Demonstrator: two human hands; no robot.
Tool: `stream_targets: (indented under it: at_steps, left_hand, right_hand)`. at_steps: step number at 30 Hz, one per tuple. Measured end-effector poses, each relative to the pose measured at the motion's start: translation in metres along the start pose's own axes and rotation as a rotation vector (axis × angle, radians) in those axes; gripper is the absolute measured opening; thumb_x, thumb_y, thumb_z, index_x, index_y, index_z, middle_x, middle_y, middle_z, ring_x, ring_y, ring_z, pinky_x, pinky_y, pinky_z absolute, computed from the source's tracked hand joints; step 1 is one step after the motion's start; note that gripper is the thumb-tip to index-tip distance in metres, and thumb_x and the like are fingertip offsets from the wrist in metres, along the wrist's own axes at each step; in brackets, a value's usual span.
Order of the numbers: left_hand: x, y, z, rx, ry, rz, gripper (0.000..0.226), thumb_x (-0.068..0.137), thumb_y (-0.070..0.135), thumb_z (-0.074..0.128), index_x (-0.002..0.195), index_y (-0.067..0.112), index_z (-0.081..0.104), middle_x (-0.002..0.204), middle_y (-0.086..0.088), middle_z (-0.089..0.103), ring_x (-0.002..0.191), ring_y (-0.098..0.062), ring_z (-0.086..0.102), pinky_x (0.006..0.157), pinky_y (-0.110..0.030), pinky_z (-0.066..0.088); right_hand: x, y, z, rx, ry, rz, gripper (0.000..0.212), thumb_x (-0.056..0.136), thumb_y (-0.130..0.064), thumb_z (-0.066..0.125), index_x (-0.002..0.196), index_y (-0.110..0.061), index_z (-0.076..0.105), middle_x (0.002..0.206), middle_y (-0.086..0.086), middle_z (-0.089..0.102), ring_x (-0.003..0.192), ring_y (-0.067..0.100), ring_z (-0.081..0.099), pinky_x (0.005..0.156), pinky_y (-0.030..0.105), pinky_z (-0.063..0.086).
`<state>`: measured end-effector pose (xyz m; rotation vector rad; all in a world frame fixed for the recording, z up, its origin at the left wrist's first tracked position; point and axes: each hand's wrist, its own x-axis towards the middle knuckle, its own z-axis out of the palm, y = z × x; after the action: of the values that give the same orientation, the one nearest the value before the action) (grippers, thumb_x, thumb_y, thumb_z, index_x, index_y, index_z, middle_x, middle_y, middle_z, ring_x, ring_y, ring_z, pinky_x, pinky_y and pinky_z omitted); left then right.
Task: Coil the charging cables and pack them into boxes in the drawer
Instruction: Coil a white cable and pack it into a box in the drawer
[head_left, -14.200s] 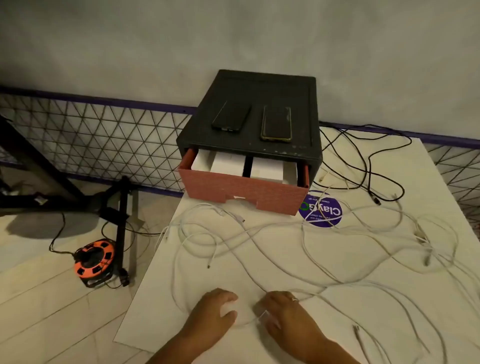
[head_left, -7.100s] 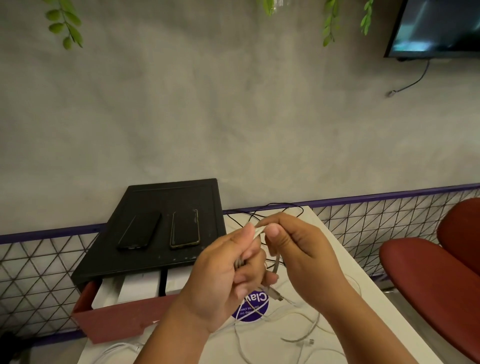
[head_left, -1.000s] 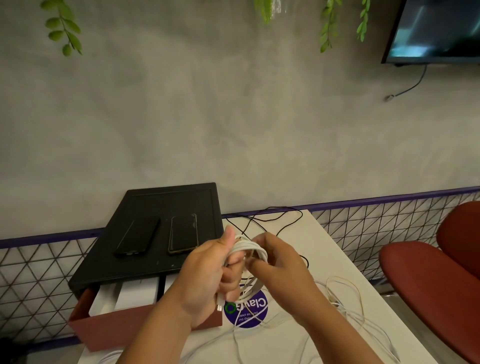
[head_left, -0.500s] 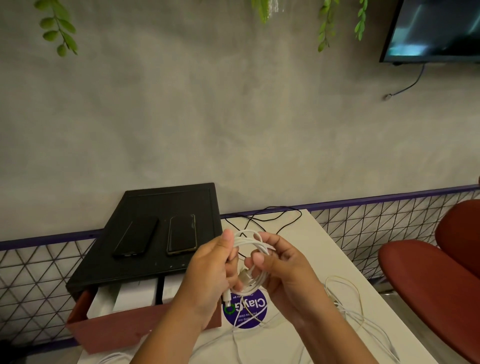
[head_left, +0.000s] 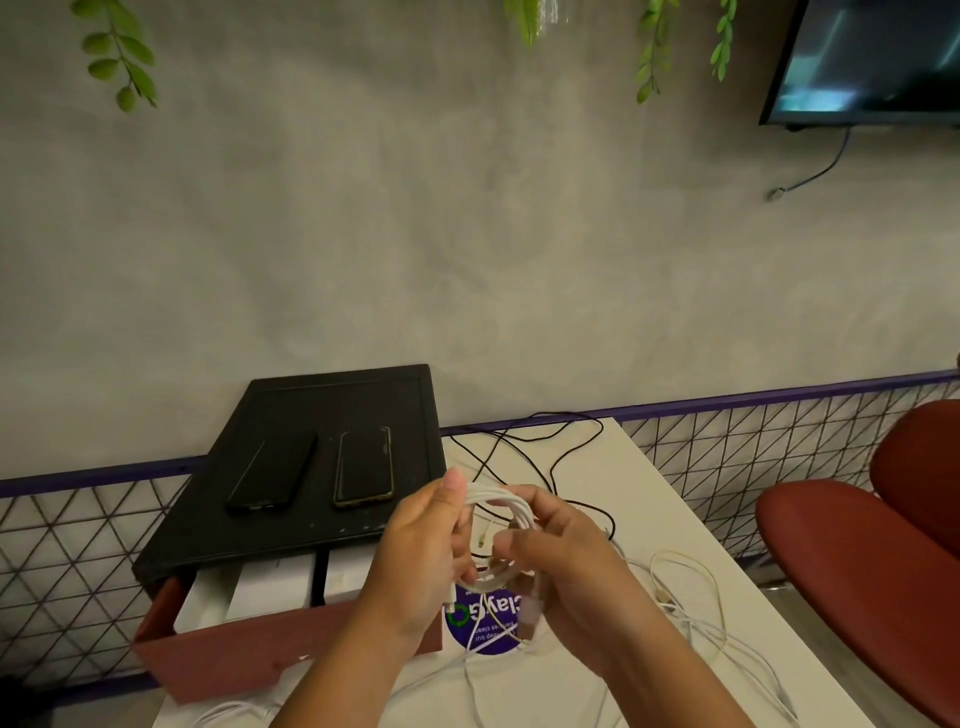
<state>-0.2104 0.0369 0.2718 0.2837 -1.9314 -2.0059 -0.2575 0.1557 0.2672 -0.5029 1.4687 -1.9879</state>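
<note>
I hold a coiled white charging cable (head_left: 500, 500) in the air above the white table (head_left: 639, 499). My left hand (head_left: 415, 551) grips the coil's left side, thumb on top. My right hand (head_left: 566, 566) holds its right side, fingers curled round the loops. One plug hangs inside the ring. Behind the hands, the red drawer (head_left: 234, 649) of the black cabinet (head_left: 322, 410) stands pulled out, with white boxes (head_left: 270, 592) inside. Loose white cables (head_left: 691, 613) lie on the table to the right.
Two dark phones (head_left: 363, 467) lie on top of the cabinet. A black cable (head_left: 550, 457) loops across the table's far end. A round purple sticker (head_left: 485, 623) sits under my hands. A red chair (head_left: 862, 566) stands at the right, beyond the table's edge.
The coil has been turned a little between my hands and my right fingers have shifted down its right side. Both hands stay at the same height above the table.
</note>
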Motion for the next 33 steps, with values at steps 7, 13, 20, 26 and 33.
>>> stream_targets:
  at_steps: [7, 13, 20, 26, 33]
  left_hand:
    - [0.003, 0.006, -0.006, -0.071, 0.062, -0.01, 0.044, 0.096, 0.03, 0.036, 0.056, 0.012, 0.033, 0.042, 0.007, 0.026, 0.037, -0.007, 0.022, 0.051, -0.03, 0.026]
    - [0.004, 0.006, -0.016, 0.307, -0.02, 0.12, 0.028, 0.082, 0.036, 0.058, 0.066, 0.015, 0.048, 0.042, 0.007, 0.043, 0.039, -0.004, 0.038, 0.047, -0.024, 0.039]
    - [-0.002, 0.006, -0.009, 0.153, -0.09, 0.095, 0.028, 0.069, 0.049, 0.051, 0.062, 0.023, 0.058, 0.039, 0.007, 0.035, 0.035, -0.006, 0.032, 0.048, -0.025, 0.034]
    - [-0.008, -0.003, 0.007, -0.17, -0.051, 0.038, 0.027, 0.073, 0.045, 0.051, 0.06, 0.021, 0.055, 0.043, 0.007, 0.028, 0.035, -0.006, 0.026, 0.041, -0.022, 0.032]
    - [-0.009, -0.01, 0.01, -0.159, 0.034, 0.093, 0.036, 0.072, 0.048, 0.048, 0.068, 0.013, 0.051, 0.044, 0.007, 0.028, 0.04, -0.006, 0.027, 0.042, -0.021, 0.035]
  right_hand:
    - [-0.004, -0.003, -0.004, -0.575, 0.118, -0.132, 0.037, 0.09, -0.003, 0.053, 0.084, -0.037, 0.066, 0.063, -0.007, 0.063, 0.059, 0.005, 0.056, 0.056, 0.018, 0.046]
    - [-0.009, -0.026, -0.027, -0.546, 0.196, -0.334, 0.038, 0.087, 0.013, 0.047, 0.08, -0.022, 0.06, 0.064, 0.0, 0.067, 0.051, 0.006, 0.049, 0.052, 0.013, 0.041]
    - [-0.006, -0.018, -0.036, -0.93, 0.402, -0.542, 0.056, 0.082, 0.017, 0.048, 0.068, -0.034, 0.067, 0.073, -0.019, 0.065, 0.08, -0.005, 0.06, 0.072, 0.006, 0.044]
    - [-0.007, -0.008, -0.015, -0.387, 0.071, -0.191, 0.022, 0.079, -0.014, 0.055, 0.096, -0.023, 0.067, 0.093, -0.006, 0.069, 0.09, 0.008, 0.062, 0.079, 0.02, 0.046]
    - [-0.008, 0.002, -0.001, -0.049, 0.079, -0.145, 0.01, 0.072, -0.008, 0.063, 0.081, -0.011, 0.062, 0.071, 0.008, 0.067, 0.064, 0.018, 0.062, 0.064, 0.026, 0.05]
